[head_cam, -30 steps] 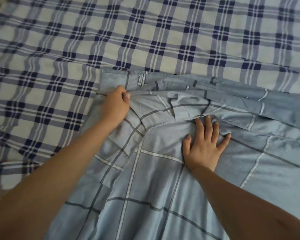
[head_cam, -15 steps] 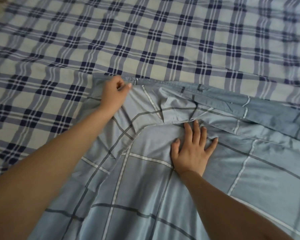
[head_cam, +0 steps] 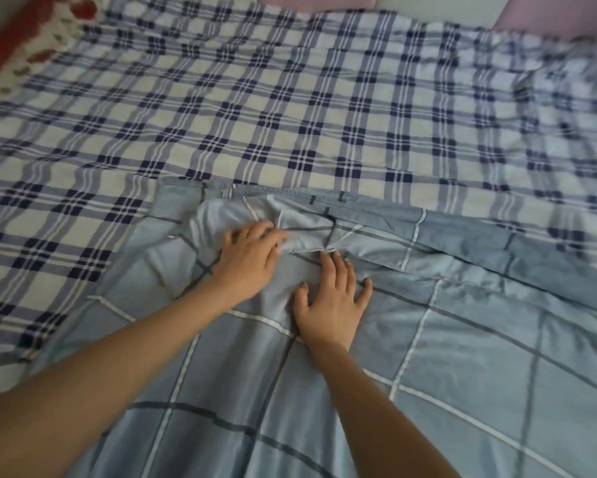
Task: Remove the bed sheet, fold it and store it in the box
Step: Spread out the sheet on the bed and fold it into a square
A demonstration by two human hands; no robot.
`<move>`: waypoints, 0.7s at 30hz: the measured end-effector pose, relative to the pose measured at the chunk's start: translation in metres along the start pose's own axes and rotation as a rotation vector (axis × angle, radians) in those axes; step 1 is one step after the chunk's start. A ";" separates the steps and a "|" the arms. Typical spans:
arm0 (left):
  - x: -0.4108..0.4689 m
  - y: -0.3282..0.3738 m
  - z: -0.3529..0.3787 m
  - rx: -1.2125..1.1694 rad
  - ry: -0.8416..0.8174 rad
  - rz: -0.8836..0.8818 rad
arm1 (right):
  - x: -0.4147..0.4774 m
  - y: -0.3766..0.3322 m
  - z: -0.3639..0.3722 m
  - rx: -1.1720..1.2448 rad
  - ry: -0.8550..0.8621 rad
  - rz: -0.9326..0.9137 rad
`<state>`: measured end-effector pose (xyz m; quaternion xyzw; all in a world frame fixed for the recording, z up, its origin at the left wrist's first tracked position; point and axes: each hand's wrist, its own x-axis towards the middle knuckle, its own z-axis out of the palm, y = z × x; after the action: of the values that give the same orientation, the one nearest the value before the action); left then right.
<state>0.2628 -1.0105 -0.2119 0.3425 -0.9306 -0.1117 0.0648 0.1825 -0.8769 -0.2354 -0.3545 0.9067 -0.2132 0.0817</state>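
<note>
The grey-blue checked bed sheet (head_cam: pixel 462 357) lies folded across the near half of the bed, its rumpled edge toward twelve o'clock. The right hand (head_cam: pixel 331 305) presses flat on it, fingers spread, gripping nothing. At ten o'clock from it, the left hand (head_cam: pixel 247 258) rests open-palmed on the creased fold. Beneath is a navy plaid bed cover (head_cam: pixel 290 115); a red patterned cloth (head_cam: pixel 21 39) lies at eleven o'clock.
</note>
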 end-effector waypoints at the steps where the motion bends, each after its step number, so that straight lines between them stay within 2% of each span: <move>1: -0.002 0.010 0.005 0.026 -0.140 -0.007 | -0.001 0.009 -0.011 0.053 0.017 0.014; 3: 0.008 0.022 0.016 0.065 -0.252 -0.100 | 0.007 0.044 -0.037 0.005 0.085 0.121; 5: 0.027 0.032 0.026 0.057 -0.213 -0.199 | 0.035 0.090 -0.067 -0.117 0.048 0.236; 6: 0.033 0.035 0.031 0.082 -0.165 -0.229 | 0.055 0.112 -0.081 -0.175 0.003 0.221; 9: 0.040 0.036 0.047 0.174 -0.079 -0.243 | 0.128 0.160 -0.114 -0.322 -0.112 0.043; 12: 0.040 0.035 0.054 0.202 -0.082 -0.231 | 0.177 0.176 -0.129 -0.311 -0.252 0.027; 14: 0.040 0.033 0.052 0.208 -0.102 -0.250 | 0.168 0.164 -0.123 -0.368 -0.180 -0.071; 16: 0.041 0.035 0.050 0.197 -0.134 -0.263 | 0.134 0.146 -0.114 -0.394 -0.050 -0.315; 18: 0.045 0.039 0.044 0.194 -0.199 -0.264 | 0.103 0.142 -0.106 -0.463 -0.135 -0.458; 19: 0.050 0.039 0.039 0.185 -0.247 -0.271 | 0.100 0.148 -0.102 -0.491 -0.225 -0.403; 21: 0.059 0.037 0.026 0.203 -0.387 -0.308 | 0.115 0.164 -0.101 -0.446 -0.367 -0.139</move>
<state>0.1900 -1.0177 -0.2255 0.4573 -0.8689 -0.0898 -0.1668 -0.0320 -0.8135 -0.2181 -0.4575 0.8749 0.0541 0.1495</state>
